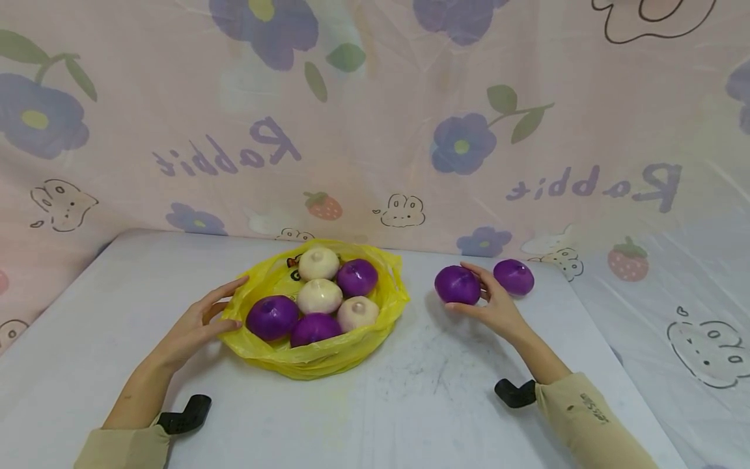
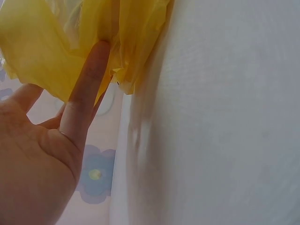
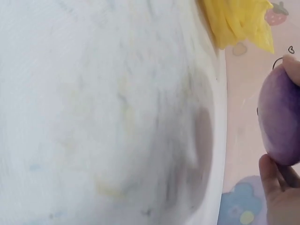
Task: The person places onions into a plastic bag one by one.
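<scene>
My right hand [image 1: 495, 309] grips a purple onion [image 1: 457, 284], thumb on the near side and fingers on the far side. In the right wrist view the same purple onion [image 3: 280, 117] shows at the right edge, partly cut off. A second purple onion [image 1: 513, 277] lies just beyond that hand. At the left, a yellow plastic bag [image 1: 316, 366] stands with its mouth spread, holding three purple and three white onions [image 1: 319, 296]. My left hand [image 1: 190, 332] touches the bag's left side with spread fingers; one nearly straight finger [image 2: 86, 93] rests against the plastic.
Everything stands on a white table [image 1: 410, 404] with grey smudges between the bag and the right hand. Behind it hangs a pink cloth [image 1: 363, 143] printed with flowers and rabbits. Each wrist carries a black device [image 1: 186, 415] at the sleeve.
</scene>
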`<state>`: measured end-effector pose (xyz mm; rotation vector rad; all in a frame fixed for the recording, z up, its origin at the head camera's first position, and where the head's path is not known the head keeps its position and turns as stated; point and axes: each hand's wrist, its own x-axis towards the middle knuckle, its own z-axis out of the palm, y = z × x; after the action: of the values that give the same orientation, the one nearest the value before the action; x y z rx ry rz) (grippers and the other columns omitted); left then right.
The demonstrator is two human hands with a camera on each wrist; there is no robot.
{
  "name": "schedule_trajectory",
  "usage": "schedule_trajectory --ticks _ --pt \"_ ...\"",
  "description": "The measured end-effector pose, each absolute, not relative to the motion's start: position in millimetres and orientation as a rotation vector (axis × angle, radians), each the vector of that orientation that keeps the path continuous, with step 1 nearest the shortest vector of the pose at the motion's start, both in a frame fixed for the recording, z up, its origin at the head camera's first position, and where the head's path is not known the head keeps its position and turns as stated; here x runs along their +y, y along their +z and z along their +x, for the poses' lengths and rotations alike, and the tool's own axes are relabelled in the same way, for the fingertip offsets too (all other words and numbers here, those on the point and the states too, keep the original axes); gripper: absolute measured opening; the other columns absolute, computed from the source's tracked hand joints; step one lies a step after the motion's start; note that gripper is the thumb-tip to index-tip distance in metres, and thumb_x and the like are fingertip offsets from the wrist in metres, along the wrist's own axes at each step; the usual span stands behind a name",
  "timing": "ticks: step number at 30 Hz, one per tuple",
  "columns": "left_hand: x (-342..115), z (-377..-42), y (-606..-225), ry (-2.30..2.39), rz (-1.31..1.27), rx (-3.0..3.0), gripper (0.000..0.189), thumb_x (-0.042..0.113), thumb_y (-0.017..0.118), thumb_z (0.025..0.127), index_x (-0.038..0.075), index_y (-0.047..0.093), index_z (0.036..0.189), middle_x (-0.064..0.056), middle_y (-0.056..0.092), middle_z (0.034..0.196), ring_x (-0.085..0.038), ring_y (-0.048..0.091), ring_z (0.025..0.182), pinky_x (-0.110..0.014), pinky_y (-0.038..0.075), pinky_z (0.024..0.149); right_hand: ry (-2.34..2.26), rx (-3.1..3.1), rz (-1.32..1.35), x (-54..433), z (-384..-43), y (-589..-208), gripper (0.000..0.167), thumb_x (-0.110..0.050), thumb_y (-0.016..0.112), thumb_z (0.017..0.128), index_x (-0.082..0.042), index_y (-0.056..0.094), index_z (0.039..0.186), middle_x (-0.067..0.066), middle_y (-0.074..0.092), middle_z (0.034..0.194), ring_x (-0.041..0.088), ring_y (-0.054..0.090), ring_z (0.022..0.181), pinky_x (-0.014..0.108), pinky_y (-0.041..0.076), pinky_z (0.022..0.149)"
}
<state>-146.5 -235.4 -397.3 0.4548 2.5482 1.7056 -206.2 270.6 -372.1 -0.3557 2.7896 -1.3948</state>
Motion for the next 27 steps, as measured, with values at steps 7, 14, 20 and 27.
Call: schedule_trajectory --ticks 7,14,20,27 --pt "-235 -145 -397 1.712 0.449 2.545 0.066 0.014 0.059 0.09 0.016 0.032 0.15 -0.018 0.033 0.146 -0.027 0.043 0.12 -0.068 0.033 0.098 -1.478 2.731 -0.392 258 -209 -369 0.085 -0.021 0.078 0.079 -0.024 0.031 0.15 0.012 0.032 0.151 0.038 0.048 0.123 0.054 0.042 0.101" --pt "-234 -145 -397 1.719 0.447 2.533 0.066 0.014 0.058 0.09 0.015 0.031 0.15 -0.02 0.031 0.147 -0.043 0.039 0.125 -0.071 0.032 0.097 -1.533 2.686 -0.463 246 -213 -366 0.086 -0.017 0.079 0.078 -0.024 0.031 0.15 0.009 0.031 0.152 0.036 0.046 0.126 0.051 0.043 0.101" --pt "-233 -146 -397 1.723 0.463 2.534 0.065 0.012 0.058 0.09 0.013 0.032 0.15 -0.022 0.03 0.148 -0.045 0.038 0.125 -0.071 0.032 0.098 -1.556 2.662 -0.501 237 -216 -363 0.084 -0.014 0.079 0.078 -0.023 0.033 0.148 0.008 0.03 0.151 0.034 0.045 0.125 0.05 0.044 0.101" --pt "-235 -147 -397 1.727 0.449 2.528 0.066 0.012 0.058 0.089 0.013 0.032 0.15 -0.022 0.029 0.149 -0.047 0.036 0.126 -0.073 0.03 0.097 -1.564 2.631 -0.556 219 -222 -355 0.085 -0.013 0.08 0.076 -0.024 0.035 0.147 0.006 0.033 0.149 0.031 0.047 0.122 0.048 0.046 0.1"
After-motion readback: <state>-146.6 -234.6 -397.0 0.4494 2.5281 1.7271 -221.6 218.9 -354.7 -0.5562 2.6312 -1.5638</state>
